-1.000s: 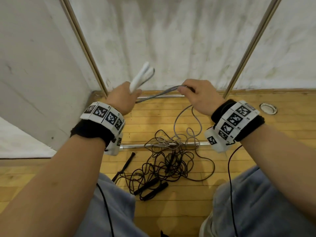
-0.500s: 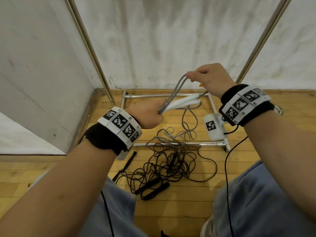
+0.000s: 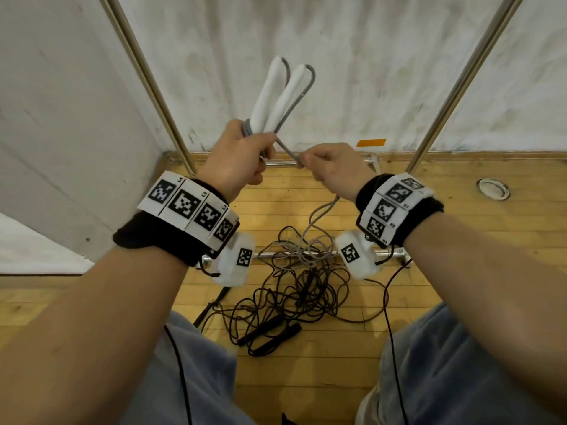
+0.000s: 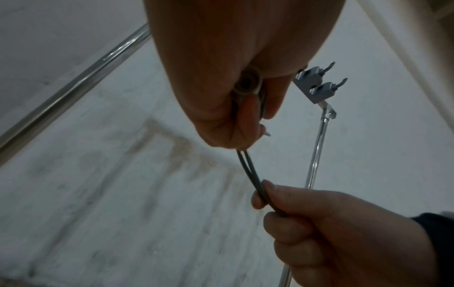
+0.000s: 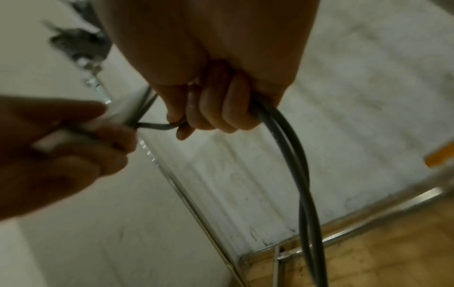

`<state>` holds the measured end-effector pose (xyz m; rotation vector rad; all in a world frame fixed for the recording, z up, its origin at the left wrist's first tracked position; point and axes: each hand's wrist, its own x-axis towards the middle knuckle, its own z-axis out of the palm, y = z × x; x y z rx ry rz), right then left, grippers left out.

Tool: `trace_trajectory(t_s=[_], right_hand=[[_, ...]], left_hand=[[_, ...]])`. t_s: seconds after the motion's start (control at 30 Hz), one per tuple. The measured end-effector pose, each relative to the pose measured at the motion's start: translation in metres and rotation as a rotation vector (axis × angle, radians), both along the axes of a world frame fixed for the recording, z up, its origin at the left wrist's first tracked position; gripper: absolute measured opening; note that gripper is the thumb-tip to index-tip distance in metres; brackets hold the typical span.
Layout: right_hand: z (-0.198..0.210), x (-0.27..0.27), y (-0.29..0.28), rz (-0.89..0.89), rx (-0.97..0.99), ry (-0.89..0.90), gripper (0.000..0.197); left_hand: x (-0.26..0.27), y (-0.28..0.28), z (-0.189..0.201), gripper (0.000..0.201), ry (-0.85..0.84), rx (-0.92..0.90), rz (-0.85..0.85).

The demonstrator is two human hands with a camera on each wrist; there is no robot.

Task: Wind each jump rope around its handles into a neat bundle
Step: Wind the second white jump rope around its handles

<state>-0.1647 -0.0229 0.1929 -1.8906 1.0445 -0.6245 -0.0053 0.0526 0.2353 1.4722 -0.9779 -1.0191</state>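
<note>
Jump rope in my grip: white handles (image 3: 277, 96), grey cord (image 3: 319, 216). Ropes on the floor: black cords (image 3: 294, 289), black handles (image 3: 270, 331). My wristbands (image 3: 184, 231): black, with white black-patterned marker squares. Floor (image 3: 460, 246): yellow-brown wood planks. Wall (image 3: 352, 56): streaked white; orange tape (image 3: 371, 142).

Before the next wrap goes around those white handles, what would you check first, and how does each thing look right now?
1. White handles together in left hand: ok.
2. Right hand grips doubled grey cord: ok.
3. Cord between hands taut: ok.
4. First turns at handle base neat: cannot tell.
5. Slack cord clear of black ropes on floor: not ok, they overlap.
</note>
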Motion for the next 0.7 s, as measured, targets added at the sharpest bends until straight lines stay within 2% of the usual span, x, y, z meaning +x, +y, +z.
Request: trace_trajectory(t_s=[0.07,0.17,0.23,0.3,0.4,0.47,0.57,0.7], right_hand=[[0.002,0.006,0.008,0.086,-0.059,0.113,0.032],[0.006,0.014,0.019,0.176,-0.115,0.194,0.039],[0.009,0.017,0.024,0.222,-0.149,0.265,0.039],[0.011,0.016,0.025,0.236,-0.171,0.318,0.037],[0.018,0.014,0.027,0.244,-0.156,0.287,0.031],[0.023,0.013,0.031,0.257,-0.154,0.257,0.033],[0.027,0.015,0.038,0.261,-0.111,0.201,0.035],[0.025,0.017,0.048,0.260,-0.115,0.175,0.034]], left_hand=[[0.006,-0.003,-0.002,0.023,0.007,-0.006,0.067],[0.015,-0.008,-0.007,0.015,-0.084,0.000,0.093],[0.020,-0.011,-0.013,0.015,-0.187,0.046,0.106],[0.026,-0.013,-0.019,0.025,-0.383,0.123,0.110],[0.030,-0.014,-0.027,0.031,-0.720,0.200,0.073],[0.025,-0.014,-0.033,0.033,-0.866,0.214,0.033],[0.007,-0.015,-0.046,0.037,-0.983,0.184,-0.029],[-0.003,-0.020,-0.057,0.022,-1.056,0.141,-0.032]])
